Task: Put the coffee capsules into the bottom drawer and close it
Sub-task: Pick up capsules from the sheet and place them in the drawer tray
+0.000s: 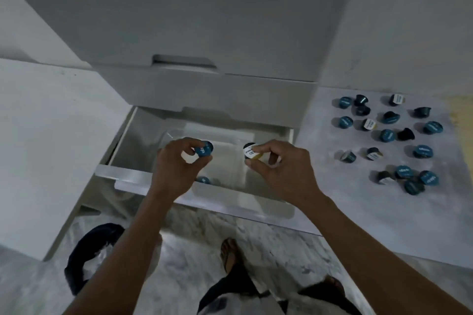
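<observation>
The bottom drawer [122, 174] of a white cabinet stands pulled open below me. Over it, my left hand [174, 169] pinches a blue-lidded coffee capsule [204, 149] between thumb and fingers. My right hand [281, 169] holds a dark capsule with a white lid [249, 152] the same way. Both hands hover above a clear plastic tray [230, 189] inside the drawer. Another blue capsule [204, 180] lies in the drawer, partly hidden by my left hand. Several more capsules [387, 134], blue-lidded and white-lidded, lie scattered on the pale surface to the right.
Closed upper drawers [204, 33] with a recessed handle rise behind the open one. A white panel [51, 135] flanks the left. A dark bag [97, 250] sits on the marble floor near my feet [231, 253]. The capsule surface [358, 207] extends forward on the right.
</observation>
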